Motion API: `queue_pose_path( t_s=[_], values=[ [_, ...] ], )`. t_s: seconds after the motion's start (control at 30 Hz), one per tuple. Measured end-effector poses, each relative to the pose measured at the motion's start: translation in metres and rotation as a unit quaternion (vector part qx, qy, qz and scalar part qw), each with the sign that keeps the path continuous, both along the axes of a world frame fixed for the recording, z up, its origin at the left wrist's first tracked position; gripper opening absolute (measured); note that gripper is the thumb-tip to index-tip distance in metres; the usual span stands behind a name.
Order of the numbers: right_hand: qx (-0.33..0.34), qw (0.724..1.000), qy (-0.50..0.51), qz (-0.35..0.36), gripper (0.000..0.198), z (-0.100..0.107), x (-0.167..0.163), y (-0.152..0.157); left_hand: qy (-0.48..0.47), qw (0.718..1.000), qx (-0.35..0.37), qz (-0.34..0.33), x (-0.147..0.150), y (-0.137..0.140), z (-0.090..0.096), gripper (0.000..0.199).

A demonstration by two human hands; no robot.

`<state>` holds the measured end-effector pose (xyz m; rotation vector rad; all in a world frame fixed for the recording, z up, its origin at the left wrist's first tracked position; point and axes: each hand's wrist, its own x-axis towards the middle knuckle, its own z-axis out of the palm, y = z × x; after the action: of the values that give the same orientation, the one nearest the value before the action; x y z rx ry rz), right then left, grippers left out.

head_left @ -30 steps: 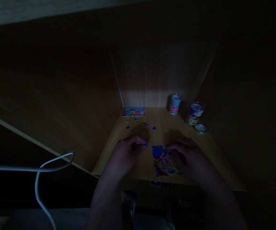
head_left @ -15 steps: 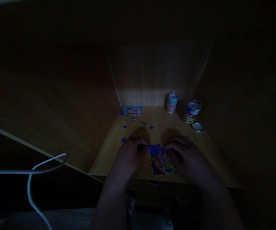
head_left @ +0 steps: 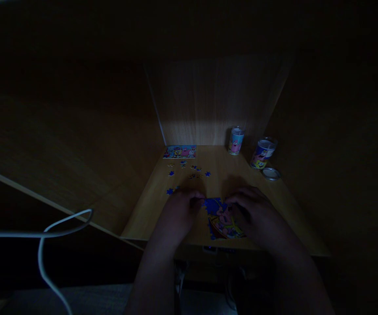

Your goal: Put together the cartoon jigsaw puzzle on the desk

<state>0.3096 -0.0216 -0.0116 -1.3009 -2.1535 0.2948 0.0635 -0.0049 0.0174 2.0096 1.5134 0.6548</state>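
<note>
A partly assembled jigsaw puzzle point(head_left: 223, 221) lies near the front edge of the wooden tabletop, blue above with pink and yellow cartoon figures. My left hand point(head_left: 186, 212) is closed at its upper left corner, fingertips pinched against the edge. Over the right side curls my right hand point(head_left: 252, 210), its finger and thumb gripping at the top edge and covering part of the picture. Beyond my left hand lie loose pieces, among them a blue jigsaw piece point(head_left: 207, 174) and another blue piece point(head_left: 169, 191). The light is dim.
A finished-looking cartoon picture panel point(head_left: 179, 152) lies at the back left. Two cartoon-printed cans, a smaller can point(head_left: 235, 142) and a larger can point(head_left: 262, 154), stand at the back right beside a round metal lid point(head_left: 271, 173). A white cable point(head_left: 44, 253) hangs at left.
Both hands stay at the puzzle with only tiny shifts of the fingers. The loose pieces, cans and lid keep their places.
</note>
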Motion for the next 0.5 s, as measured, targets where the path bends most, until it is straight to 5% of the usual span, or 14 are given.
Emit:
queue_pose_path(
  t_s=[0.5],
  values=[
    [-0.007, 1.0, -0.005, 0.005, 0.021, 0.001, 0.001, 0.0005, 0.035, 0.998, 0.056, 0.003, 0.0041, 0.0019, -0.0009, 0.018]
  ],
)
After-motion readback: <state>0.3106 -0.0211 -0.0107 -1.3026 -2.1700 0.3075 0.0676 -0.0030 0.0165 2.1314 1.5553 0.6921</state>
